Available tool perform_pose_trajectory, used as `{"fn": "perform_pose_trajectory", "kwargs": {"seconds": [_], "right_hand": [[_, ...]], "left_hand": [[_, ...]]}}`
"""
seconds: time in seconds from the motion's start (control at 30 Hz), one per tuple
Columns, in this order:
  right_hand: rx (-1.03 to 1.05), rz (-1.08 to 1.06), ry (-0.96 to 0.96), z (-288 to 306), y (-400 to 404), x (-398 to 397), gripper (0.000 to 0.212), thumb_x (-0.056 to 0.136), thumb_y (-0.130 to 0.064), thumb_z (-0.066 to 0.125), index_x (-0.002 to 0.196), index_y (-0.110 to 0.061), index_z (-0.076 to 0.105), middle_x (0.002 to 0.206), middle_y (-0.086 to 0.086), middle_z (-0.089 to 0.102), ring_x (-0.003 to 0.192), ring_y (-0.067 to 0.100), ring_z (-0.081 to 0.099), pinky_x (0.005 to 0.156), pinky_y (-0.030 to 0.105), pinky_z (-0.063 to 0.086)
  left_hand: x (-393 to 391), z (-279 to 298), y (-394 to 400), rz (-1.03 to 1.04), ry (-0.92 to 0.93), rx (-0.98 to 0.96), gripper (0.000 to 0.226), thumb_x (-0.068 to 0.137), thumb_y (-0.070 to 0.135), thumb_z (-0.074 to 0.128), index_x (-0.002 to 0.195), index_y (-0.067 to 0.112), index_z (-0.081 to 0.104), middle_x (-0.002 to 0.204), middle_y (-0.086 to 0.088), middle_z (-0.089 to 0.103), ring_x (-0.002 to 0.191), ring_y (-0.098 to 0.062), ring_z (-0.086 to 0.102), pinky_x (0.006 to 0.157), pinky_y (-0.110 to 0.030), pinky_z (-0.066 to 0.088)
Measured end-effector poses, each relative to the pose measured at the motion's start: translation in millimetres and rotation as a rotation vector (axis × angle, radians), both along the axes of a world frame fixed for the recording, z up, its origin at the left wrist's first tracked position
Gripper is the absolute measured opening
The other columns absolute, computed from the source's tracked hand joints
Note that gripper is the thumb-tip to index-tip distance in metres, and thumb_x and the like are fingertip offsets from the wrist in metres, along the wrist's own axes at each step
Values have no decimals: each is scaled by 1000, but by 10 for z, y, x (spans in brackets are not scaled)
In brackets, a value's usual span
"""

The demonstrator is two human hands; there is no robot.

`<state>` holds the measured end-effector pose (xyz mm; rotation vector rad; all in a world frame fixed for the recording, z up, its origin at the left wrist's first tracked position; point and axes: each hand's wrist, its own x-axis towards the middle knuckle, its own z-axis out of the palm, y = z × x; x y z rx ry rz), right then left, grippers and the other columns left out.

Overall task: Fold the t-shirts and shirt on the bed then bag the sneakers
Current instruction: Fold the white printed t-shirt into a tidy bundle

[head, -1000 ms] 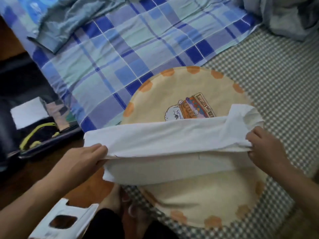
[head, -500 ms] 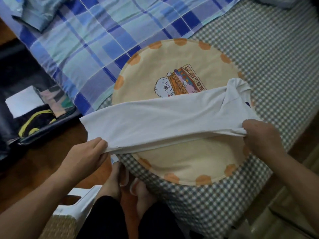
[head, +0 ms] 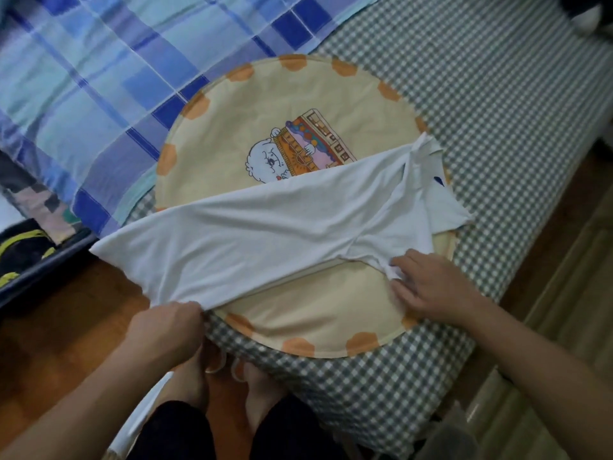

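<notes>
A white t-shirt [head: 265,234] lies folded lengthwise in a long band across a round cream cushion [head: 298,111] with orange spots and a cartoon print, on the bed. My left hand [head: 162,330] pinches the shirt's near-left hem at the bed's edge. My right hand [head: 431,283] grips a bunched bit of the shirt's near edge on the right, close to the sleeve. The shirt's left end hangs past the mattress over the floor. No sneakers are in view.
The bed has a grey-checked sheet [head: 497,111] and a blue plaid blanket [head: 99,78] at the back left. An open dark case with yellow-trimmed items [head: 23,254] sits on the wooden floor [head: 66,327] at left. My bare feet [head: 232,386] stand by the mattress edge.
The shirt has come down from being held stretched in the air to lying flatter on the cushion. My right hand moved left along the near edge and my head moved closer.
</notes>
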<state>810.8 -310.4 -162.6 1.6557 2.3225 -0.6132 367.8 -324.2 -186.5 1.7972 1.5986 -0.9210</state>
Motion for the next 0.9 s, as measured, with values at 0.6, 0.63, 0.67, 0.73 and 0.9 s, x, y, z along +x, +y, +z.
{"fn": "perform_pose_trajectory", "kwargs": {"seconds": [0.6,0.63,0.67,0.73,0.9], "right_hand": [[-392,-1427,387,-105,-566,-315,31,94,-40,64,120,-24,62,109,-5,68,93,14,64,84,35,56],[-366,-1431,344,-101,-508,-268,29,93,-44,64,115,-25,61,107,-6,68,91,13,64,83,35,55],[-303,-1435,287,-62,-398,-194,26,93,-46,63,107,-25,59,100,-7,66,86,12,62,77,34,53],[-105,-1423,183,2,-117,6,22,96,-44,59,99,-23,56,91,-7,61,77,8,56,66,30,45],[85,-1314,330,-185,894,473,29,99,-35,58,124,-18,59,109,-9,59,91,8,56,68,22,40]], "left_hand": [[1386,-641,918,-290,-423,539,68,100,58,23,161,27,25,170,-9,8,156,-36,1,124,-58,9],[1416,-624,911,-287,-423,548,68,100,56,25,161,27,25,170,-10,9,156,-37,1,124,-58,7],[1443,-590,907,-277,-424,562,67,99,54,28,160,25,27,169,-12,11,156,-38,2,123,-57,6],[1510,-472,889,-270,-476,616,63,94,44,40,151,18,44,162,-20,27,151,-43,18,121,-55,11],[1908,-283,697,-619,-804,640,34,84,34,58,110,14,62,113,-14,59,102,-38,56,84,-47,38]]}}
